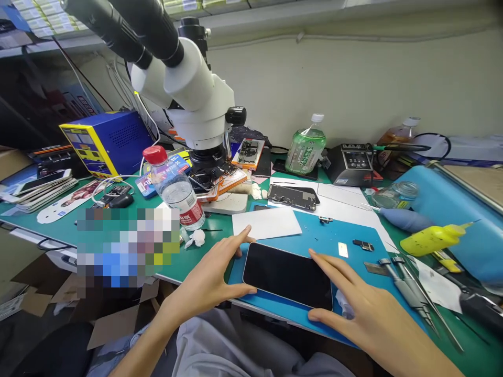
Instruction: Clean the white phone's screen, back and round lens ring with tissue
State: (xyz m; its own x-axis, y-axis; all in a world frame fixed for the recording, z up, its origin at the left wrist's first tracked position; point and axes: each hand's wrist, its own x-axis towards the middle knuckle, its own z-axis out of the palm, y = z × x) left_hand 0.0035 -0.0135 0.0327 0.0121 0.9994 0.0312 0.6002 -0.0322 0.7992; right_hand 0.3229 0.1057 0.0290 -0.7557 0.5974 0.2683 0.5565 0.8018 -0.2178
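Note:
A smartphone with a dark screen lies face up, slightly slanted, at the front of the blue mat. My left hand is at its left end, thumb by the near edge and fingers by the far edge. At the right end, my right hand spans the phone, with index finger on the far edge and thumb by the near corner. Both hands grip it by its ends. A white sheet of paper lies just behind the phone. A crumpled white tissue shows partly beneath my right hand.
A microscope rises at back left, beside a water bottle. An opened phone lies behind the mat. Small parts, screwdrivers, tweezers and a yellow squeeze bottle are to the right. A patch at left is pixelated.

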